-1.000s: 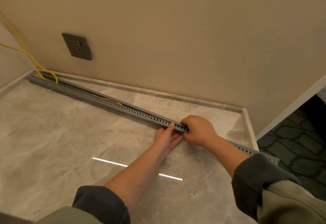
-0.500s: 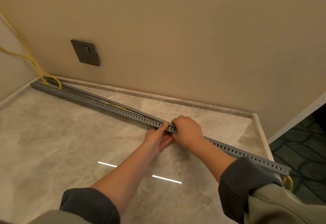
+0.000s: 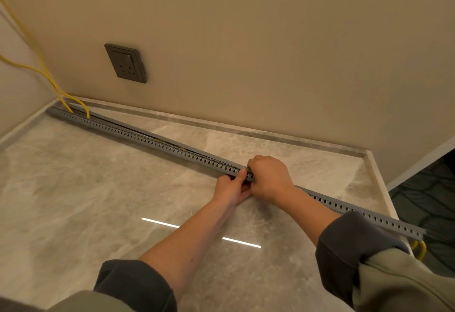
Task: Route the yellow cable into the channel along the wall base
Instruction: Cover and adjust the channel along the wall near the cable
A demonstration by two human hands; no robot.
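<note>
Right hand (image 3: 269, 179): knuckles up, fingers curled over the top of the channel (image 3: 138, 137); the fingertips are hidden on the wall-facing side. Left hand (image 3: 230, 188): just beside the right and touching it, thumb laid against the channel's slotted front face. Its fingers run under the right hand, so it cannot be told whether they close on the channel or lie flat.

Channel: grey, perforated, lying on the floor (image 3: 98, 201) at a slant. Its far end sits near the corner by the skirting (image 3: 246, 129); its near end lies well apart from the wall (image 3: 270, 53). The stretch under both hands is covered.

Yellow cable (image 3: 46, 73): two strands come down in the left corner, cut off by the frame's upper and left edges, and drop into the channel's far end. A short yellow trace shows inside the channel about midway between corner and hands; the rest of the run is hidden by the channel walls. A yellow loop shows below the channel's near end, partly hidden by the right sleeve (image 3: 349, 245).

Socket (image 3: 126, 63): dark, mounted low on the wall.
</note>
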